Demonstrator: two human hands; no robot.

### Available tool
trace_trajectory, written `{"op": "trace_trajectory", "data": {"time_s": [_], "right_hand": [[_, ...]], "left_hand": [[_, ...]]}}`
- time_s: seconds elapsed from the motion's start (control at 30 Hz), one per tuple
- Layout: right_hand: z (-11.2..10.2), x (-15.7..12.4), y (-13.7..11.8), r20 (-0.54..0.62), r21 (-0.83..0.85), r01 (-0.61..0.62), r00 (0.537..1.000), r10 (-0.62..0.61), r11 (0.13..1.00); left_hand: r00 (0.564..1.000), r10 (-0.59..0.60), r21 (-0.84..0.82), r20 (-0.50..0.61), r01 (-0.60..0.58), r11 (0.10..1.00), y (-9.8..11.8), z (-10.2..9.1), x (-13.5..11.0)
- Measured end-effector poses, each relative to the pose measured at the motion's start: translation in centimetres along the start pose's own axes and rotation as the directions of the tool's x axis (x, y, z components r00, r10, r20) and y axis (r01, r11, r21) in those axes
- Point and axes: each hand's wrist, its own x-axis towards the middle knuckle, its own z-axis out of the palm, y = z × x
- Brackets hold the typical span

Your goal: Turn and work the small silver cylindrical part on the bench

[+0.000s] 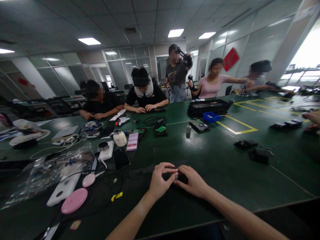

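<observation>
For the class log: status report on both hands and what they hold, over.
Left hand and right hand meet, both pinching small dark part. Down at green table. Phone lies apart, leftward.

Place: a shared electronics workroom inside an office building.
Table: one long green work table [215,156] fills the frame, with yellow tape boxes [237,128] marked at centre right.
Parts: a bare circuit board [160,129], a hard drive [200,125], a blue parts tray [211,116] and cables lie mid-frame.
Room: glass partition walls [125,66] and ceiling panel lights [89,41] across the top.
People: several seated workers [145,90] along the far edge.
</observation>
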Motion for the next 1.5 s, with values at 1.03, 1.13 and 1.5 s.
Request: {"op": "trace_trajectory", "data": {"time_s": [1.03,1.13,1.5], "right_hand": [[-0.2,0.0,-0.1,0.002,0.021,-0.027,1.000,0.027,0.999],[-0.1,-0.1,0.1,0.000,0.016,-0.025,1.000,0.025,1.000],[0.0,-0.1,0.3,-0.002,0.007,-0.011,1.000,0.011,1.000]], "left_hand": [[0.935,-0.296,0.437,-0.193,0.352,0.828,-6.1,-1.9,0.9],[0.938,-0.288,0.438,-0.193,0.345,0.830,-6.0,-2.0,0.8],[0.985,-0.146,-0.152,-0.086,0.132,0.980,-2.9,-1.1,0.9]]}}
